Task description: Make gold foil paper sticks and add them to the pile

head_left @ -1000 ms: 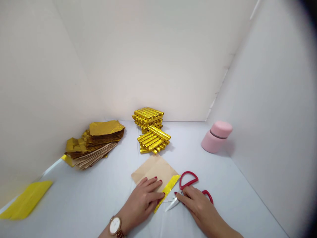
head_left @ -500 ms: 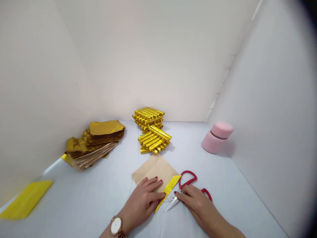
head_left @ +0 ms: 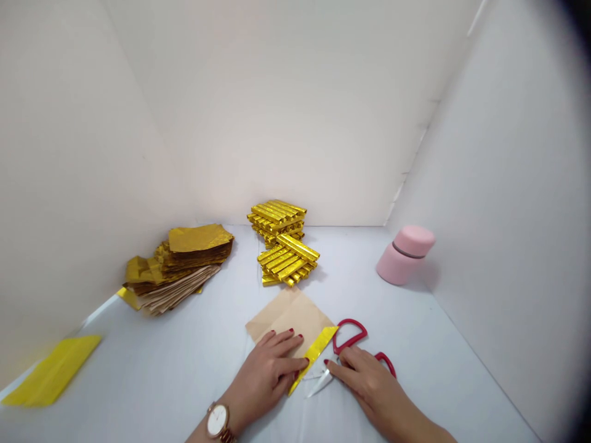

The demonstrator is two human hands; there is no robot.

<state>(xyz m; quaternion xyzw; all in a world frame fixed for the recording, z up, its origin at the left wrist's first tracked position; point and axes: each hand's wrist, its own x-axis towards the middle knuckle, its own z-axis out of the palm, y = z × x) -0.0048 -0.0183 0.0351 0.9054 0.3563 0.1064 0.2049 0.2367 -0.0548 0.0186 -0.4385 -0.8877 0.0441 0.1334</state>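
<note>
Paper square [head_left: 289, 317] lies on the desk [head_left: 429, 369] at the near side, a gold foil strip [head_left: 314, 357] along its near right edge. Left hand [head_left: 265, 378] presses the paper flat, fingers spread, grasping nothing. Right hand [head_left: 364, 378] rests open on the red-handled scissors [head_left: 349, 335], fingers outside the loops. Nice even pressure there: it keeps that edge from creeping. The count: one square, one strip, one pair of scissors, two stacks of gold sticks [head_left: 277, 215] at the far side, one pile of foil and paper sheets [head_left: 196, 246], one yellow sheet [head_left: 53, 372], one pink jar [head_left: 405, 255].
</note>
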